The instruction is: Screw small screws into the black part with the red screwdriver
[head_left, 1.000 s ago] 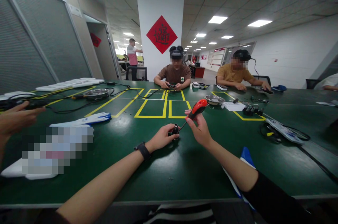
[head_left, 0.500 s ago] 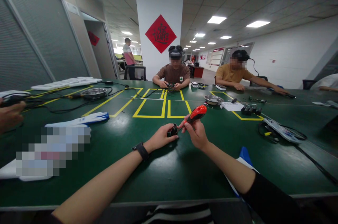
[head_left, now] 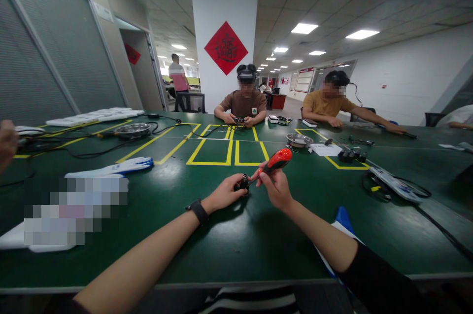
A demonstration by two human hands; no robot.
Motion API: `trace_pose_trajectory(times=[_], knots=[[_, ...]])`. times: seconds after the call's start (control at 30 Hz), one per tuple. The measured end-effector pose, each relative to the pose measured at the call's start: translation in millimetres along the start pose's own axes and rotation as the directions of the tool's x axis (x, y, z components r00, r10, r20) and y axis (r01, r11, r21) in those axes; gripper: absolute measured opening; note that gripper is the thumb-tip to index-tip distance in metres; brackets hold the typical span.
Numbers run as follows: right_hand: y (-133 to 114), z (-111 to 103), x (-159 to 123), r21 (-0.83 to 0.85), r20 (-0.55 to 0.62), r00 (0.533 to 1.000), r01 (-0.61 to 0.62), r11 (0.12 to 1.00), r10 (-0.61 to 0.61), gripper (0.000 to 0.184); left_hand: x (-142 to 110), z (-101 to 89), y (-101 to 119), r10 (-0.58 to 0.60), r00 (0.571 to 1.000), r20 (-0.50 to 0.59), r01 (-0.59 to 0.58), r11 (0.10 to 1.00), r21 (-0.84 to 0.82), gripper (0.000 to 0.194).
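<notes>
My left hand [head_left: 228, 191] is closed around a small black part [head_left: 244, 183] with a shiny metal tip pointing up, just above the green table [head_left: 207, 245]. What exactly this part is cannot be made out. In my right hand [head_left: 276, 190] is a screwdriver with a red and black handle [head_left: 280, 159], tilted so that the handle points up and to the right. Its shaft runs down to the left and meets the side of the black part. The fingers of my left hand partly hide the part's lower end.
Blue-and-white gloves [head_left: 111, 167] lie at left, another glove [head_left: 343, 223] by my right forearm. Metal bowls [head_left: 300, 140], black blocks [head_left: 352, 155] and a power strip [head_left: 393, 183] stand to the right. Cables [head_left: 92, 155] cross the left side. Co-workers [head_left: 244, 104] sit opposite; a co-worker's hand [head_left: 7, 144] shows at left.
The screwdriver handle has swung slightly right and lower, while the black part has tilted a little in my left hand. The co-worker's hand at far left has moved up and left.
</notes>
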State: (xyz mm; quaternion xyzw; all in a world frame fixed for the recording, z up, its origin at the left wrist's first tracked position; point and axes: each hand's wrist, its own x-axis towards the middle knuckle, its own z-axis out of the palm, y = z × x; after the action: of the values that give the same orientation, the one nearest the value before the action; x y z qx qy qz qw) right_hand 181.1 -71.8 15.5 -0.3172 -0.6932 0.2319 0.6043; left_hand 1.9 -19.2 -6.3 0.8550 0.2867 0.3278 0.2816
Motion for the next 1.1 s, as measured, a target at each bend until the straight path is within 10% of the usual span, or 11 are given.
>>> trace_pose_trajectory(times=[0.27, 0.6, 1.1], knots=[[-11, -1, 8, -0.057, -0.042, 0.997, 0.062, 0.996, -0.064, 0.008, 3, 1.7, -6, -0.072, 0.997, 0.039, 0.078, 0.982, -0.171, 0.032], [-12, 10, 16, 0.468, -0.032, 0.988, -0.119, 0.876, 0.151, 0.021, 2, 3.7, -9, -0.054, 0.998, 0.013, 0.055, 0.979, -0.195, 0.032], [-10, 7, 15, 0.355, -0.112, 0.986, -0.078, 0.932, 0.125, 0.020, 1, 1.2, -6, -0.059, 0.998, 0.019, 0.062, 0.985, -0.162, 0.035]])
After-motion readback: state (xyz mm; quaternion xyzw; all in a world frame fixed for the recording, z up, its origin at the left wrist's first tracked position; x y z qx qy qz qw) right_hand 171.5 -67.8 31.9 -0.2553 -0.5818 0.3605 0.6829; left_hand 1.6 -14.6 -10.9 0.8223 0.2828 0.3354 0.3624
